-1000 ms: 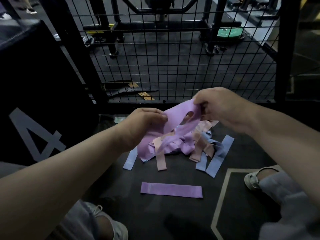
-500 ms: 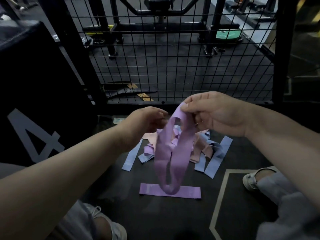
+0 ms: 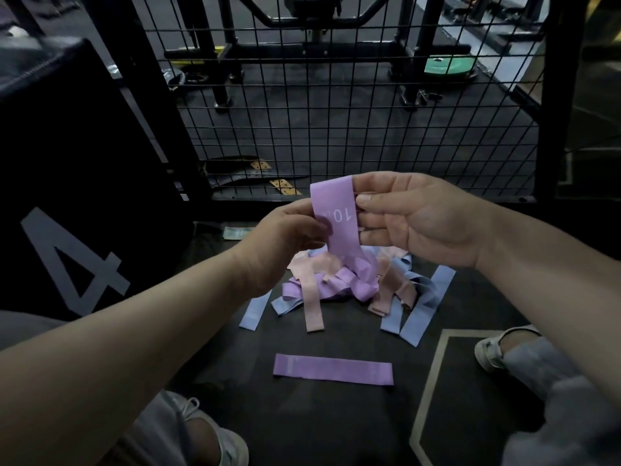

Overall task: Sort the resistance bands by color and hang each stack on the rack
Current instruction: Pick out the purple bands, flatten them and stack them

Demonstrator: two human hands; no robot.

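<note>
A purple resistance band (image 3: 337, 220) with white printed digits is held flat and upright over the pile. My left hand (image 3: 289, 230) pinches its left edge; my right hand (image 3: 413, 216) grips its right edge with thumb in front and fingers behind. Below lies a tangled pile of bands (image 3: 346, 284) in purple, pink and light blue on the dark floor. One purple band (image 3: 332, 369) lies flat and alone nearer to me.
A black wire mesh panel (image 3: 336, 112) stands right behind the pile. A black box (image 3: 74, 196) marked with a large 4 is at the left. My shoes (image 3: 494, 351) sit at either side of the floor area. Gym equipment stands beyond the mesh.
The purple band was pulled up out of the pile, hung as an open loop, and is now flattened upright between both hands. The hands have come closer together.
</note>
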